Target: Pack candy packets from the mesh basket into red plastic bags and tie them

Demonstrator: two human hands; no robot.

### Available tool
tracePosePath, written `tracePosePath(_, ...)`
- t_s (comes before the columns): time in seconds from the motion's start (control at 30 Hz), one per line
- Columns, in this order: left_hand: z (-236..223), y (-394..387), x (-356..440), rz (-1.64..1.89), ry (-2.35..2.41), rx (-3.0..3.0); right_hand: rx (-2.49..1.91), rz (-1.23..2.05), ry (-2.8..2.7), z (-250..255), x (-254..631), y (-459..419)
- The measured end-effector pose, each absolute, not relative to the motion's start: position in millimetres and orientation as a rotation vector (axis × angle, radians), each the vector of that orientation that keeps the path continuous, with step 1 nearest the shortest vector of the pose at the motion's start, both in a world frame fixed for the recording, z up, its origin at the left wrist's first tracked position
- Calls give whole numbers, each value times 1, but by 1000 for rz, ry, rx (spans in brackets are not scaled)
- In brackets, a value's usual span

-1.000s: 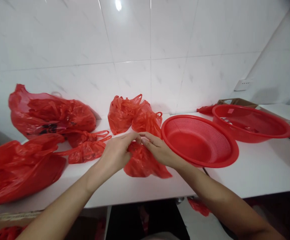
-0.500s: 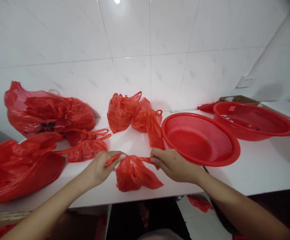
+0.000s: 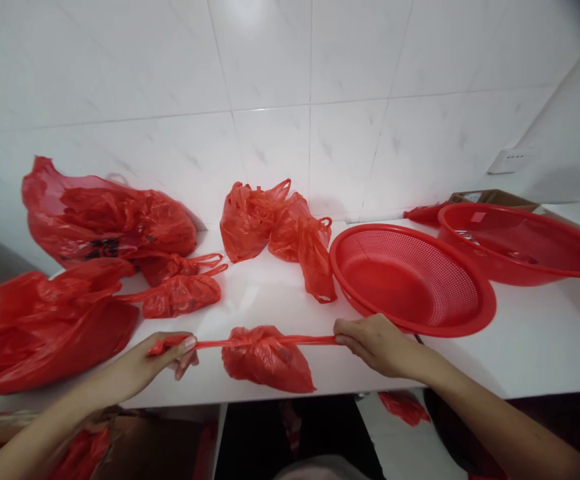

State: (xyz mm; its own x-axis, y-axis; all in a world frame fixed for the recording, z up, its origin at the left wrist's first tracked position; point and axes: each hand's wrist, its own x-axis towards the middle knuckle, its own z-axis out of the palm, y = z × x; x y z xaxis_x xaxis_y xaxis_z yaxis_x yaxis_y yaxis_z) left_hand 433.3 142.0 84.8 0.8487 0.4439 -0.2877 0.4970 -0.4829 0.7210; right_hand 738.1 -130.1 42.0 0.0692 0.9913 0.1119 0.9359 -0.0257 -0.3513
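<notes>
A small red plastic bag rests near the front edge of the white table, its two handles stretched taut to either side. My left hand pinches one handle between thumb and fingers, with the handle's end lying over the hand. On the other side, my right hand is closed in a fist round the second handle. The bag's neck is gathered between the handles, and what is inside cannot be made out. Just beyond my right hand stands a red perforated basket with nothing visible in it.
Tied red bags stand by the tiled wall. Large red bags and smaller tied ones lie on the left. A second red basin sits at the right, before a cardboard box. Below the table is an open carton.
My hands were together above the bag, then moved apart, each with a handle. The handles are now drawn out long and tight, and the bag sits lower, nearer the table's front edge.
</notes>
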Motion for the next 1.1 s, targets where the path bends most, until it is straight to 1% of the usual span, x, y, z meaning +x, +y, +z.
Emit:
tracePosePath(0.1, 82, 142, 423, -106, 732, 2131, -2030, 251, -1965, 29, 737, -127)
tracePosePath(0.2, 71, 148, 421, -149, 737, 1973, -2085, 205, -1954, 21, 739, -115)
tracePosePath(0.33, 56, 157, 427, -264, 790, 1877, -2131, 163, -1811, 14, 738, -97)
tracePosePath(0.4, 52, 155, 435, -117, 839, 2007, -2093, 63, -1673, 9, 731, -91)
tracePosePath(0.47, 50, 148, 447, 178, 837, 2236, -2004, -18, -1571, 4, 717, -84)
tracePosePath(0.53, 49, 135, 461, 390, 728, 2502, -1918, 15, -1564, 0, 698, -75)
tracePosePath(0.57, 47, 128, 469, 402, 636, 2629, -1896, 64, -1586, -2, 688, -70)
tracePosePath(0.6, 45, 121, 476, 350, 526, 2736, -1890, 114, -1612, -5, 679, -65)
tracePosePath(0.67, 37, 111, 487, 135, 353, 2864, -1926, 191, -1648, -12, 666, -55)
tracePosePath(0.77, 20, 104, 497, -119, 311, 2923, -2013, 288, -1671, -26, 661, -46)
tracePosePath(0.93, -5, 104, 507, -113, 377, 2982, -2067, 366, -1613, -46, 673, -47)
tracePosePath(1.1, -9, 103, 522, -138, 365, 2983, -2027, 323, -1503, -61, 678, -52)
